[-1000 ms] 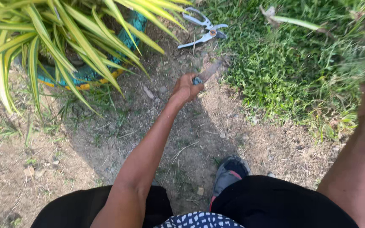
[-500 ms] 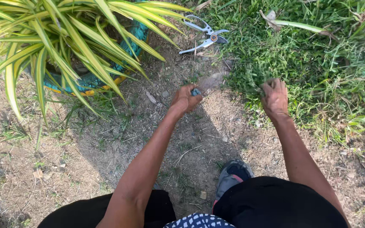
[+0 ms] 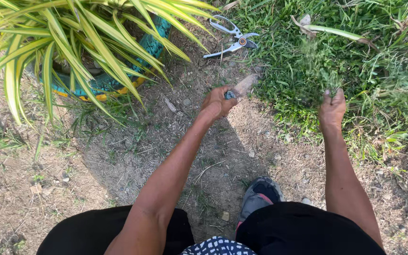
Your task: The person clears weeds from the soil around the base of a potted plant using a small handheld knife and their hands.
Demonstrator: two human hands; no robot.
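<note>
On bare soil beside a potted plant (image 3: 86, 42), a trowel (image 3: 242, 88) is gripped by the left hand (image 3: 217, 102); a tuft of grass (image 3: 321, 71) is pinched in the right hand (image 3: 331, 107); shears (image 3: 232, 38) lie beyond.

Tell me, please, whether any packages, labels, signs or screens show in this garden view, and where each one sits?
None are in view: no package, label, sign or screen. The nearest to a container is the teal plant pot with a yellow lower band, upper left under the striped leaves. Metal pruning shears lie on the soil beside it, unmarked as far as can be seen.
</note>
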